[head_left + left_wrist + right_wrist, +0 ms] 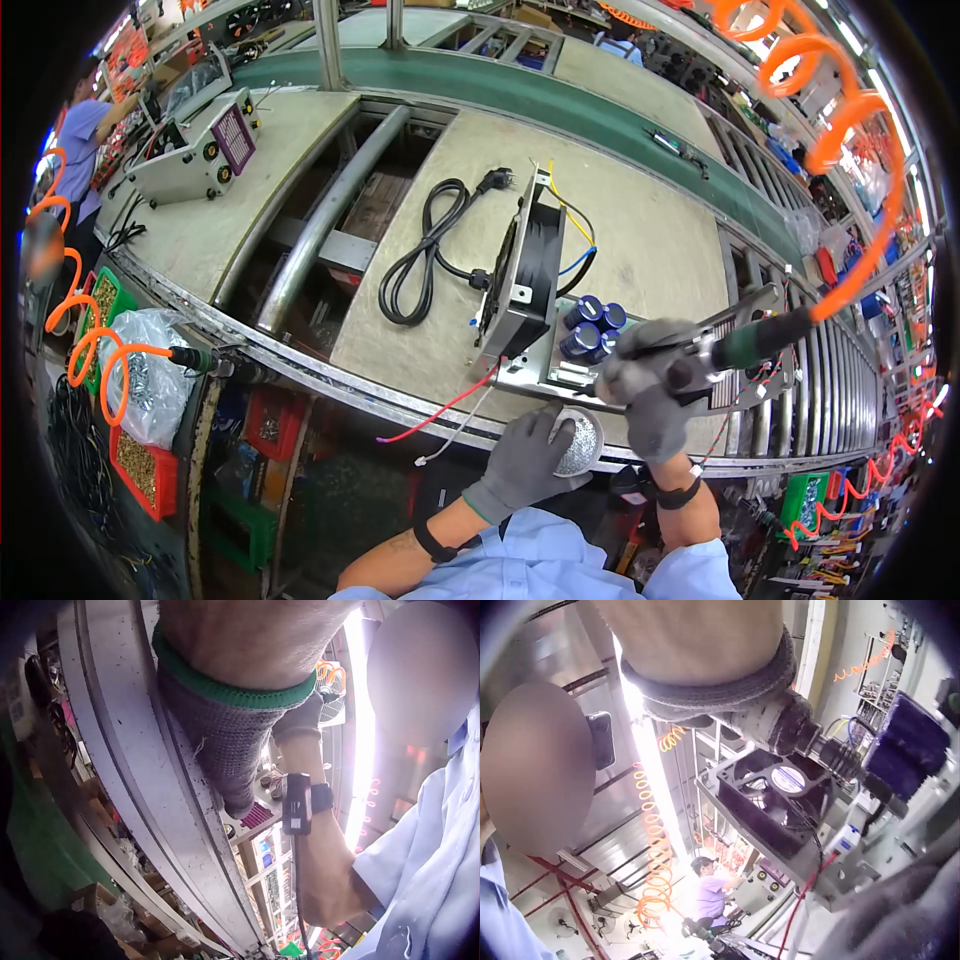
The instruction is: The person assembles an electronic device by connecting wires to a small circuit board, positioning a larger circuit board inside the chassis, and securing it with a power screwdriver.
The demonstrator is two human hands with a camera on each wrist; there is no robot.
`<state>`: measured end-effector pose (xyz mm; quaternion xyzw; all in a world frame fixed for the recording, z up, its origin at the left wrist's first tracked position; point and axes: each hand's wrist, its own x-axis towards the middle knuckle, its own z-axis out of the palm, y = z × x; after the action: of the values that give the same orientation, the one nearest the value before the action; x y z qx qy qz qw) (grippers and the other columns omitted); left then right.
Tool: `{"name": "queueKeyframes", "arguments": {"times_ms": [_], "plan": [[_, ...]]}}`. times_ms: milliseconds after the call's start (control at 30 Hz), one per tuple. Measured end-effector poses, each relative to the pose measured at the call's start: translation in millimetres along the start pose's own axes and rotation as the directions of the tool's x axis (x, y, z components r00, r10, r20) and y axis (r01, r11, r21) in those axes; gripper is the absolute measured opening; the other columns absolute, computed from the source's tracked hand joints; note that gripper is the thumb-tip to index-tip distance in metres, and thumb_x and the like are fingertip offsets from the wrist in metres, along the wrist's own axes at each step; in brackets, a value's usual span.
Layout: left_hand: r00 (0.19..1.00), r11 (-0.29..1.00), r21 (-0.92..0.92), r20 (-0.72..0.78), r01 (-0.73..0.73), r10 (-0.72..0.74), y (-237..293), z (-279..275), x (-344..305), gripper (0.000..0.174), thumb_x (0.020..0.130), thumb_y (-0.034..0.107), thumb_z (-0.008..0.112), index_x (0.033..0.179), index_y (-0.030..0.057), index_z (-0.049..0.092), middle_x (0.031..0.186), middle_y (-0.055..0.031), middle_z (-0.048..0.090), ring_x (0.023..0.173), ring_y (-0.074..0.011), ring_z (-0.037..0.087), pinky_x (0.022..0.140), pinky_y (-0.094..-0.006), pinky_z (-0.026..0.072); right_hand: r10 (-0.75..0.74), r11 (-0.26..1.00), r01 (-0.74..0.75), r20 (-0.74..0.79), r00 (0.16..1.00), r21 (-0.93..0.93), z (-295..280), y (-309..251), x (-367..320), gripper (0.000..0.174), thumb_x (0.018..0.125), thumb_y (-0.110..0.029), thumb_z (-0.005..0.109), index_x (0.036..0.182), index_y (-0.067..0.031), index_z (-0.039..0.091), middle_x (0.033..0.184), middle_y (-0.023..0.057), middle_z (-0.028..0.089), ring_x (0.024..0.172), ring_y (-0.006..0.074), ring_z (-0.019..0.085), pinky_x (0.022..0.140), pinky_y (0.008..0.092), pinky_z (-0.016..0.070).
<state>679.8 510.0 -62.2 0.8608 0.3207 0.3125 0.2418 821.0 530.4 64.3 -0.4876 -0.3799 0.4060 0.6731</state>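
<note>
In the head view my gloved left hand (pixel 525 460) holds a round dish (pixel 596 445) of small silvery parts at the bench's near edge. Its fingers reach over the dish's left rim. My gloved right hand (pixel 658 415), blurred, grips an air screwdriver (pixel 745 345) fed by an orange coiled hose. The tool's dark shaft (pixel 840 761) shows in the right wrist view, pointing towards the blue capacitors (pixel 907 742). Beside that hand lies a metal chassis with a black fan (pixel 540 250) standing upright on it. The left wrist view hides the dish behind the glove (pixel 232 731).
A black power cord (pixel 430 250) loops left of the fan. Red and white wires (pixel 440 408) hang over the front edge. Rollers (pixel 830 350) lie to the right, a green belt (pixel 480 95) behind. Another metal unit (pixel 185 165) stands far left, near another person (pixel 80 140).
</note>
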Motion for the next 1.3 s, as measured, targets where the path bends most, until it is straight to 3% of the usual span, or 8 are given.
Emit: {"name": "queueKeyframes", "arguments": {"times_ms": [33,67,133,233,500,1000,1100,1300], "plan": [[1.000,1.000,0.009,0.003,-0.004,0.004,0,0,0,0.073,0.069,0.052,0.083,0.117,0.0011,0.062,0.129,-0.0223,0.057,0.112,-0.0368,0.058,0.092,-0.0470,0.0499,-0.154,0.982,0.142,0.091,0.984,0.124,3,-4,12,0.037,0.080,0.010,0.063,0.114,-0.0027,0.054,0.099,0.0124,0.062,0.076,0.0161,0.062,0.060,0.0287,0.0518],[1.000,1.000,0.016,0.007,-0.012,0.012,0,0,0,0.073,0.069,0.052,0.083,0.118,0.0017,0.062,0.129,-0.0222,0.057,0.112,-0.0367,0.058,0.092,-0.0469,0.0498,-0.146,0.989,0.149,0.158,0.977,-0.003,1,-14,28,0.035,0.082,0.009,0.062,0.114,-0.0021,0.053,0.098,0.0126,0.061,0.075,0.0164,0.061,0.059,0.0288,0.0514],[0.999,0.999,0.023,-0.015,-0.037,0.037,-2,1,1,0.074,0.070,0.055,0.082,0.118,0.0018,0.062,0.128,-0.0217,0.058,0.106,-0.0365,0.059,0.089,-0.0473,0.0507,-0.125,0.985,0.125,-0.015,0.992,0.117,23,-21,50,0.031,0.082,0.008,0.063,0.111,-0.0006,0.056,0.096,0.0114,0.064,0.074,0.0153,0.063,0.060,0.0279,0.0520],[0.999,0.999,0.043,-0.012,-0.032,0.032,-1,2,1,0.077,0.070,0.057,0.081,0.119,0.0020,0.061,0.128,-0.0210,0.057,0.104,-0.0357,0.059,0.087,-0.0469,0.0509,-0.412,0.909,0.410,-0.017,0.911,-0.075,35,0,98,0.022,0.079,0.008,0.065,0.099,-0.0003,0.064,0.089,0.0075,0.069,0.070,0.0123,0.065,0.063,0.0258,0.0529],[0.999,0.998,0.059,-0.029,-0.025,0.027,-5,5,0,0.079,0.070,0.059,0.080,0.121,0.0017,0.060,0.129,-0.0199,0.057,0.105,-0.0337,0.059,0.085,-0.0453,0.0506,-0.440,0.870,0.427,0.004,0.898,-0.246,30,37,138,0.017,0.077,0.005,0.065,0.093,0.0000,0.064,0.082,0.0061,0.066,0.067,0.0126,0.064,0.061,0.0266,0.0514],[1.000,0.999,0.051,0.025,0.005,-0.007,0,-1,5,0.079,0.069,0.060,0.081,0.122,0.0030,0.063,0.128,-0.0210,0.058,0.105,-0.0367,0.060,0.089,-0.0477,0.0502,-0.381,0.916,0.373,-0.034,0.924,-0.145,38,25,132,0.018,0.078,0.007,0.064,0.094,-0.0006,0.064,0.081,0.0066,0.066,0.066,0.0121,0.063,0.057,0.0268,0.0504],[0.998,0.999,0.044,0.050,0.024,-0.026,1,-3,4,0.081,0.069,0.060,0.081,0.123,0.0031,0.063,0.129,-0.0212,0.058,0.106,-0.0371,0.060,0.091,-0.0477,0.0499,-0.371,0.926,0.371,0.007,0.928,-0.072,44,-30,119,0.022,0.076,0.006,0.066,0.097,-0.0003,0.063,0.087,0.0102,0.067,0.068,0.0144,0.065,0.060,0.0284,0.0526],[0.994,0.999,0.048,0.106,0.021,-0.026,1,-6,3,0.087,0.069,0.060,0.081,0.131,0.0036,0.057,0.131,-0.0215,0.057,0.109,-0.0370,0.058,0.093,-0.0477,0.0484,-0.026,0.999,0.026,-0.007,1.000,-0.036,55,-173,79,0.034,0.078,-0.013,0.061,0.111,-0.0037,0.056,0.093,0.0123,0.061,0.068,0.0203,0.065,0.064,0.0371,0.0562]]}}
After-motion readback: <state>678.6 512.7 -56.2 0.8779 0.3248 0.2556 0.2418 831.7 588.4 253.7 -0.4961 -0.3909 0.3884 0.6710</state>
